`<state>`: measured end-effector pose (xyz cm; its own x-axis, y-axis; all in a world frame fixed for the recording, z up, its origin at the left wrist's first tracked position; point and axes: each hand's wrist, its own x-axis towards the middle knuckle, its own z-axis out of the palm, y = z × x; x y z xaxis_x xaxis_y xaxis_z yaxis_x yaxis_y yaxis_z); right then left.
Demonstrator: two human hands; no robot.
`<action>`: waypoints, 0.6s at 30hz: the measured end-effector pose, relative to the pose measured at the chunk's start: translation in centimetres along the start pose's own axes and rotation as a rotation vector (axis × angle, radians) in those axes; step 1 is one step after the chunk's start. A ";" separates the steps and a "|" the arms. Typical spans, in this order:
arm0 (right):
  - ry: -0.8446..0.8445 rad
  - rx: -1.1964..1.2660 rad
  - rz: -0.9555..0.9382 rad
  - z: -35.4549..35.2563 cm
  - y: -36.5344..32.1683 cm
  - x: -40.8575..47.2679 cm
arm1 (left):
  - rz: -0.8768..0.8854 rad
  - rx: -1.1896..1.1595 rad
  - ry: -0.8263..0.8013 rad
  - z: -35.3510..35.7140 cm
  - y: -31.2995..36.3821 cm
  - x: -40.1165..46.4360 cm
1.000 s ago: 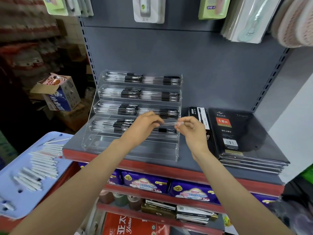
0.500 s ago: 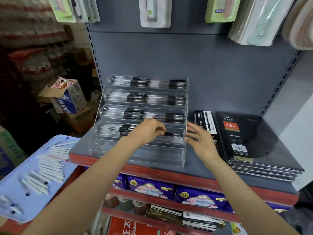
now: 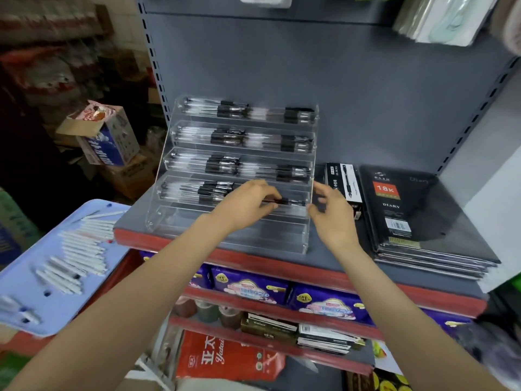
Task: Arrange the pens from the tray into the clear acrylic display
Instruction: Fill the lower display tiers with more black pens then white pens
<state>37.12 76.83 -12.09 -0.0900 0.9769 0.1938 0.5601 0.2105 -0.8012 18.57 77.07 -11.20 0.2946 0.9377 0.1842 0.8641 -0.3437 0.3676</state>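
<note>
A clear acrylic display (image 3: 180,190) with stepped tiers stands on the grey shelf. Its upper tiers hold rows of clear pens with black caps (image 3: 231,111). My left hand (image 3: 248,204) is over the fourth tier, fingers curled and pinching a pen (image 3: 290,203) that lies in that tier. My right hand (image 3: 329,218) hovers at the display's right end with fingers loosely spread, holding nothing. The lowest tier (image 3: 231,235) looks bare. A light blue tray (image 3: 25,277) at the lower left carries several white pens (image 3: 81,249).
A black pen box (image 3: 342,184) and a stack of black diary notebooks (image 3: 408,215) lie right of the display. The red shelf edge (image 3: 282,266) runs below my hands. Cardboard boxes (image 3: 104,136) sit on the left, packaged goods on lower shelves.
A second ago both hands held a pen above the fourth tier. The right hand let go and drew back to the display's right end; the left hand lowered the pen into the tier.
</note>
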 end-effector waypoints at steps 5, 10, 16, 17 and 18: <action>0.062 -0.103 -0.193 2.2 -4.8 -1.4 | 0.000 -0.107 0.316 -2.3 -1.8 -3.5; -0.065 -0.098 -0.354 8.6 -11.4 -1.5 | -0.130 -0.075 0.476 -6.5 -7.5 -8.7; -0.209 -0.094 -0.518 21.5 -19.7 -2.3 | -0.498 0.051 0.584 -9.8 -19.7 -16.5; -0.244 -0.105 -0.523 24.0 -20.8 -2.4 | -0.543 0.054 0.591 -10.0 -22.0 -17.8; -0.287 -0.114 -0.518 26.6 -21.9 -2.4 | -0.584 0.060 0.583 -10.2 -24.3 -19.0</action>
<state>3.17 70.86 -10.11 -0.5846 0.7226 0.3690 0.4674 0.6717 -0.5747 -12.24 67.07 -14.31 -0.4530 0.7822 0.4278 0.8376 0.2091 0.5046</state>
